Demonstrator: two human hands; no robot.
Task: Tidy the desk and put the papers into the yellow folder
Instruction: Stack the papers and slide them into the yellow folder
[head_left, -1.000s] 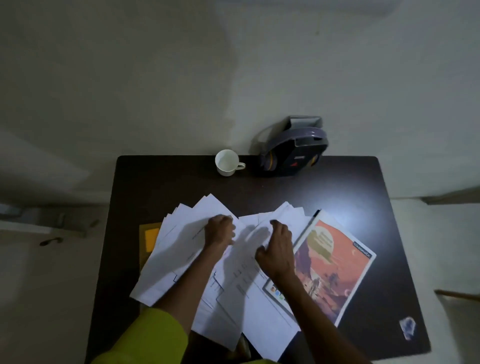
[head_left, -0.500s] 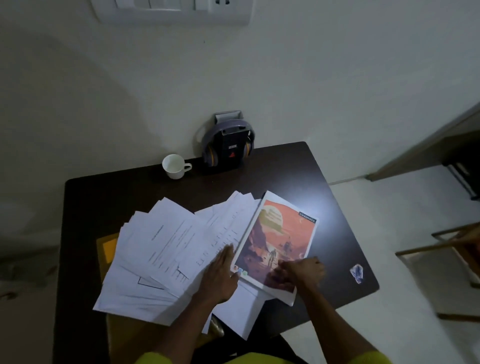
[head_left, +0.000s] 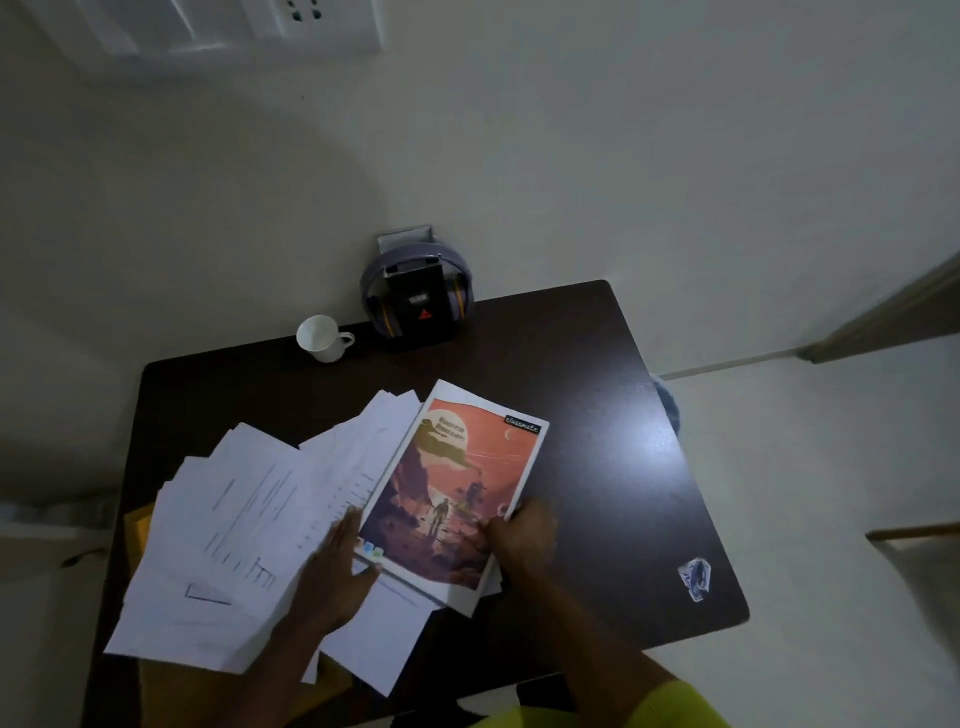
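Note:
A fan of white papers (head_left: 244, 525) lies spread over the left half of the dark desk (head_left: 613, 447). Under them a yellow folder (head_left: 136, 525) shows only at its left edge. A notebook with an orange space-scene cover (head_left: 457, 483) rests on the papers' right side. My right hand (head_left: 519, 535) grips the notebook's lower right edge. My left hand (head_left: 337, 577) lies flat, fingers apart, on the papers beside the notebook's lower left corner.
A white cup (head_left: 322, 338) and headphones on a black stand (head_left: 418, 301) sit at the desk's back edge against the wall. A small crumpled wrapper (head_left: 695, 577) lies near the front right corner. A wooden chair edge (head_left: 914, 535) is at far right.
My right hand moved from the papers to the notebook's lower right edge and took hold of it. My left hand shifted down and flattened on the papers. My view swung up and right.

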